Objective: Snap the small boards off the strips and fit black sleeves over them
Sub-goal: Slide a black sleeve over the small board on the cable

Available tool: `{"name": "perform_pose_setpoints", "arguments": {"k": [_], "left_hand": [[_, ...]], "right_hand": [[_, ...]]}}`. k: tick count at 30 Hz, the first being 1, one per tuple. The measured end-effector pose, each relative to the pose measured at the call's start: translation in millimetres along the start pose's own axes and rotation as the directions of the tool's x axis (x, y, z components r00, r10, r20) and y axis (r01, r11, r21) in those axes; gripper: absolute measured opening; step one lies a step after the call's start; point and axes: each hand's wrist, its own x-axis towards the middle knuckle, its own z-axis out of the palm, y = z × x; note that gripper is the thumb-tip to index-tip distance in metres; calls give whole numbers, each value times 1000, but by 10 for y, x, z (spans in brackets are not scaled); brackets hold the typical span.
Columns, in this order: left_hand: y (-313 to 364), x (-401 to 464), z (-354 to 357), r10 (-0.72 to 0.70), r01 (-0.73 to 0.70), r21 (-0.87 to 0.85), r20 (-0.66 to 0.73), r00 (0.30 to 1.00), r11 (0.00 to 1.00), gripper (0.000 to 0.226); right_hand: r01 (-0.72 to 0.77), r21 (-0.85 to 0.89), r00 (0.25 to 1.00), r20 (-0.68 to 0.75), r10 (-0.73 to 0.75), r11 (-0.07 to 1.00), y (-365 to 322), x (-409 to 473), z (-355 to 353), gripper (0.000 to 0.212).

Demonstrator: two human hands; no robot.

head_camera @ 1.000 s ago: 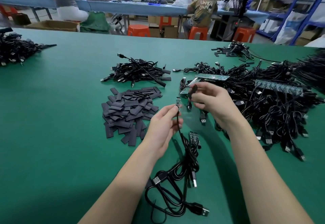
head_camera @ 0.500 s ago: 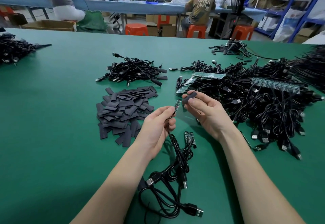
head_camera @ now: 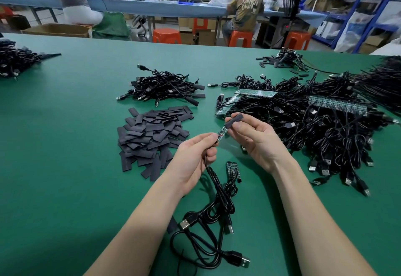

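Mid-frame: sleeving step. Left hand pinched small board; right hand pinched black sleeve (mouth at board tip). Next, probably: slide fully over.

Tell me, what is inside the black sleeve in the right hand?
The tip of the small board enters the black sleeve pinched by the right hand. How far it reaches inside is hidden.

Green table: sleeve pile, cable heaps (tangled), board strips.

Electronics assembly workshop: long green bench, cable heaps, seated workers, stock shelving.
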Motion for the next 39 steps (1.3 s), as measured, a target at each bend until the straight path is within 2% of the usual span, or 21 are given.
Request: {"name": "perform_pose_setpoints", "arguments": {"k": [8, 15, 23, 28, 31, 36, 39], "left_hand": [[34, -40, -22, -79, 70, 70, 130, 988, 995, 7], [59, -57, -21, -103, 96, 54, 156, 982, 994, 8], [48, -27, -53, -101, 104, -10, 162, 982, 995, 3], [34, -13, -67, -101, 113, -62, 172, 980, 992, 16], [33, -11, -64, -101, 111, -48, 173, 980, 993, 15], [-8, -2, -14, -25, 22, 38, 104, 994, 999, 4], [-48, 1, 1, 203, -203, 219, 24, 979, 954, 5]], "right_hand": [[-128, -38, 986, 103, 132, 991, -142, -75, -144, 23], [-128, -85, 965, 220, 144, 988, -198, -106, -213, 27], [-99, -88, 963, 243, 118, 991, -179, -111, -189, 27], [-87, -84, 964, 245, 105, 993, -90, -104, -89, 24], [-100, -109, 954, 274, 126, 989, -83, -104, -73, 23], [-63, -186, 964, 244, 108, 980, -97, -102, -89, 28], [-77, -169, 983, 149, 103, 982, -89, -79, -78, 25]]}}
